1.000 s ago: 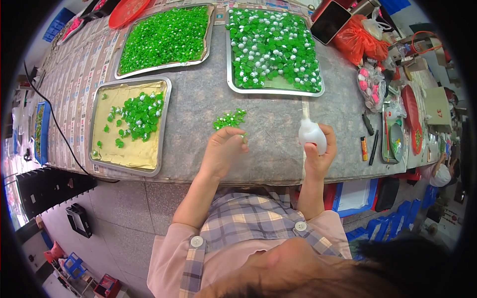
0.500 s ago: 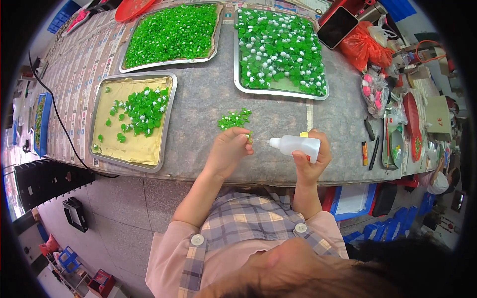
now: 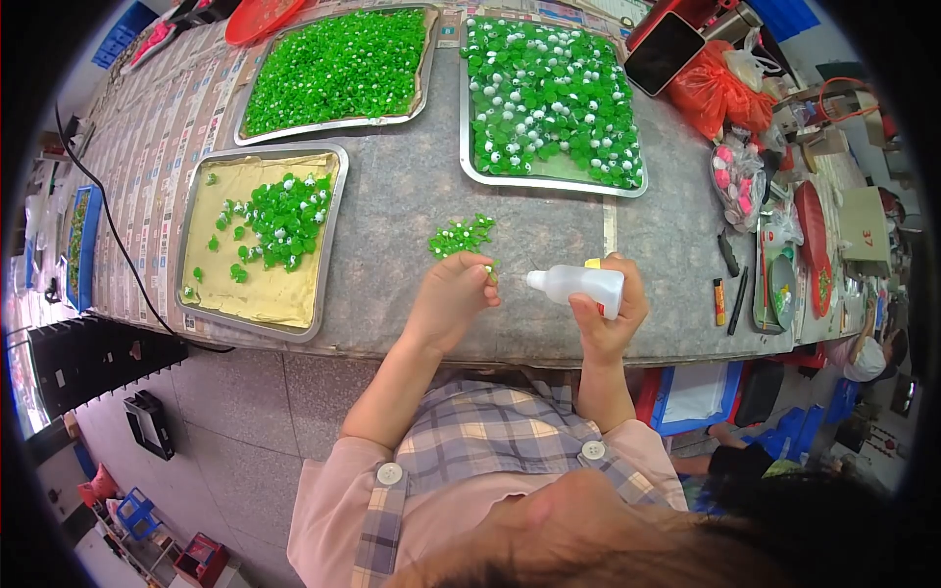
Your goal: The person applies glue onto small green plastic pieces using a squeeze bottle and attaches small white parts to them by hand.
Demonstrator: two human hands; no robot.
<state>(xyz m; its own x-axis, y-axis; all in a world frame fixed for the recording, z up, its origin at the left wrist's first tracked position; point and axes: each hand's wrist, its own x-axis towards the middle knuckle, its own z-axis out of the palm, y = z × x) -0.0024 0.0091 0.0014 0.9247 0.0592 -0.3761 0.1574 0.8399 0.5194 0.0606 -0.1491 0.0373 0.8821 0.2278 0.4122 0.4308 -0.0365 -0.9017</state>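
Note:
Between my left hand's [image 3: 449, 304] thumb and forefinger is a small green piece [image 3: 492, 269], mostly covered by the fingertips. My right hand [image 3: 616, 318] is wrapped round a translucent white squeeze bottle [image 3: 578, 283], tilted nearly level. Its nozzle points left at the pinched piece, with a gap between them. Just beyond my left hand lies a little pile of green pieces with white dots [image 3: 463, 235], loose on the table. Further left, a metal tray [image 3: 331, 235] lined with yellowish paper holds a cluster of green pieces topped with white balls [image 3: 284, 220].
At the back stand two more metal trays, one of small green pieces [image 3: 338, 69], one of green pieces with white balls [image 3: 549, 98]. A dark-screened device [image 3: 666, 54], red bags [image 3: 720, 93], a marker [image 3: 719, 302] and a black pen [image 3: 738, 301] lie right. A black cable crosses the left edge.
My right hand has brought the bottle slightly left, its nozzle closer to the pinched piece. My left hand stays put. Another person's leg has come into view at the lower right.

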